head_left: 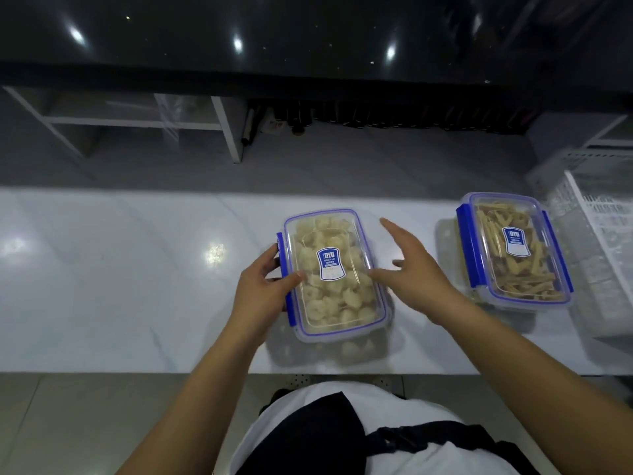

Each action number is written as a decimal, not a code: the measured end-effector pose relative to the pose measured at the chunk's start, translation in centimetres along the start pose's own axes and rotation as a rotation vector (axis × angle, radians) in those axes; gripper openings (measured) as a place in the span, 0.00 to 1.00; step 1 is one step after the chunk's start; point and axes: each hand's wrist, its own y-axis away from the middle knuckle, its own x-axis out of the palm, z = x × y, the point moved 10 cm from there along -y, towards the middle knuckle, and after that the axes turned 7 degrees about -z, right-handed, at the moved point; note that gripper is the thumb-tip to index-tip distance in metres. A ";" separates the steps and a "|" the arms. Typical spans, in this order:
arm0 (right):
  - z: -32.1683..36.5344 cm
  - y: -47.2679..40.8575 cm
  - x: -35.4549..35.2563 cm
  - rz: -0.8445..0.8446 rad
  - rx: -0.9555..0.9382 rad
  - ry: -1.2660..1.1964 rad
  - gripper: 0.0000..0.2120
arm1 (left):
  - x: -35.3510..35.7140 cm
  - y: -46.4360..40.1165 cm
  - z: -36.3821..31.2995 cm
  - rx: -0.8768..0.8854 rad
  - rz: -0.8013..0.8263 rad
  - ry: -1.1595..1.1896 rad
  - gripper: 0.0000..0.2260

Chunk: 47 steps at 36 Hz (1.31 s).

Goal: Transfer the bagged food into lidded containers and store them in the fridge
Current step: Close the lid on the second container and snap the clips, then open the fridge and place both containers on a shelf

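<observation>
A clear lidded container (334, 279) with blue clips and a blue label holds pale round food pieces; it sits on the white counter (137, 269) in front of me. My left hand (263, 289) grips its left side at the blue clip, thumb on the lid. My right hand (411, 265) hovers at the container's right edge, fingers spread, thumb touching the lid. A second lidded container (513, 250) with tan stick-shaped food stands to the right, its clips down.
A white slatted basket (596, 234) stands at the counter's far right. Beyond the counter are a white shelf frame (137, 121), a row of dark bottles (376, 118) and a black glossy top (308, 36).
</observation>
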 end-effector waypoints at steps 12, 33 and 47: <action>-5.2 -0.1 1.8 0.019 0.400 -0.443 0.25 | 0.7 -0.8 0.6 -0.060 0.060 -0.076 0.26; -6.3 5.2 3.2 -0.014 0.452 -0.539 0.18 | 0.1 2.7 3.8 -0.232 0.366 -0.105 0.21; -11.6 19.7 1.4 -0.235 0.483 -1.141 0.17 | 6.1 7.9 2.7 -0.215 0.894 -0.239 0.29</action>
